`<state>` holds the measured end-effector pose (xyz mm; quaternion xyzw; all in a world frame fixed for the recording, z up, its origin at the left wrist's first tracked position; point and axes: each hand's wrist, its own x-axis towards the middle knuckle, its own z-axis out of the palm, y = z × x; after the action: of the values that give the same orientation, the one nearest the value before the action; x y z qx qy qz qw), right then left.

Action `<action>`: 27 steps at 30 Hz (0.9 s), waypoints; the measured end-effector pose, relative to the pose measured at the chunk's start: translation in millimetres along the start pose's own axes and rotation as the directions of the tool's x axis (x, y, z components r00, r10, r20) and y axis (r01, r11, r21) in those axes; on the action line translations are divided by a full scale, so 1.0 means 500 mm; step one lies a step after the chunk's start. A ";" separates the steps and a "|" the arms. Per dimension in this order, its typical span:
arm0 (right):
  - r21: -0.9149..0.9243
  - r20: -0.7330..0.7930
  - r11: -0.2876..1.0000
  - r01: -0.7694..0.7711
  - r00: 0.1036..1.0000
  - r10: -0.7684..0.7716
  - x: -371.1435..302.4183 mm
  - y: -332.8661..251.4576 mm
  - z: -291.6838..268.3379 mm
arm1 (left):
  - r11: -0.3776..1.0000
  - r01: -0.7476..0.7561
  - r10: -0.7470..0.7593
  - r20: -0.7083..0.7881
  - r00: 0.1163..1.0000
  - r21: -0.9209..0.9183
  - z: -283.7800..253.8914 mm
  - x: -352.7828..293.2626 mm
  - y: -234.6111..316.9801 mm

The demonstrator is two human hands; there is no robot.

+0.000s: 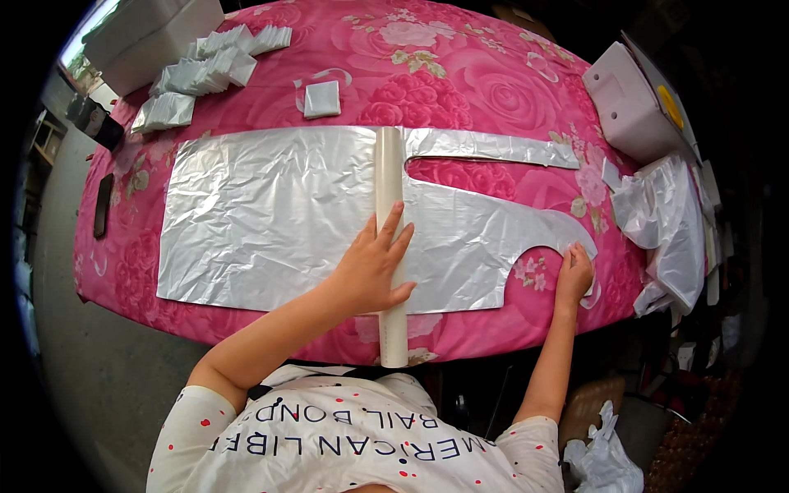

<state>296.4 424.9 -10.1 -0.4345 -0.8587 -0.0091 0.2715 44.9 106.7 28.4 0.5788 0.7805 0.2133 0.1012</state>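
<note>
A thin silver plastic sheet lies spread across the table, wrinkled, with a narrow strip and a wider curved tab reaching to the right. Across its middle rests a pale, smooth tube, its near end sticking out past the table's front edge. My left hand lies on the tube with its fingers spread, not wrapped round it. At the sheet's right tip, my right hand is closed in a pinch on the end of the curved tab. The fingertips of that hand are partly hidden.
Folded silver packets pile up at the far left by a white foam box. One square packet lies beyond the sheet. A dark bottle and a phone-like black slab sit left; a white box and plastic bags right.
</note>
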 end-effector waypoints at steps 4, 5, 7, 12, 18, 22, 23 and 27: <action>0.132 0.027 0.990 -0.058 0.998 0.055 -0.013 -0.157 -0.088 | 0.993 0.039 -0.035 -0.040 0.999 0.114 -0.006 -0.014 0.003; 0.217 0.080 0.970 -0.105 0.993 0.090 -0.021 -0.199 -0.105 | 0.985 0.028 -0.006 -0.128 0.992 0.169 -0.005 -0.020 0.004; 0.523 0.183 0.840 -0.147 0.981 0.058 -0.052 -0.279 -0.125 | 0.999 -0.026 0.033 -0.210 0.977 0.038 -0.009 -0.028 0.010; 0.822 0.406 0.550 -0.147 0.829 -0.385 -0.139 -0.469 -0.158 | 0.131 0.295 -0.261 0.254 0.931 -0.946 -0.046 -0.034 0.047; 0.824 0.242 0.542 0.166 0.762 -0.601 -0.205 -0.528 -0.171 | 0.108 0.481 -0.297 0.434 0.851 -0.870 -0.094 -0.104 -0.100; 0.524 0.423 0.834 0.175 0.796 -0.433 -0.246 -0.509 -0.189 | 0.245 0.626 -0.505 0.454 0.734 -0.740 -0.180 -0.211 -0.263; 0.446 0.476 0.880 0.162 0.790 -0.386 -0.248 -0.512 -0.190 | 0.237 0.653 -0.538 0.463 0.705 -0.720 -0.199 -0.245 -0.300; 0.473 0.317 0.842 0.259 0.841 -0.437 -0.251 -0.472 -0.141 | 0.420 0.716 -0.663 0.351 0.661 -0.557 -0.253 -0.306 -0.366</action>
<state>211.0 167.4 42.8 -0.1918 -0.9440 0.2136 0.1624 -116.3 -109.4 44.9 0.1403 0.8158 0.3886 0.4046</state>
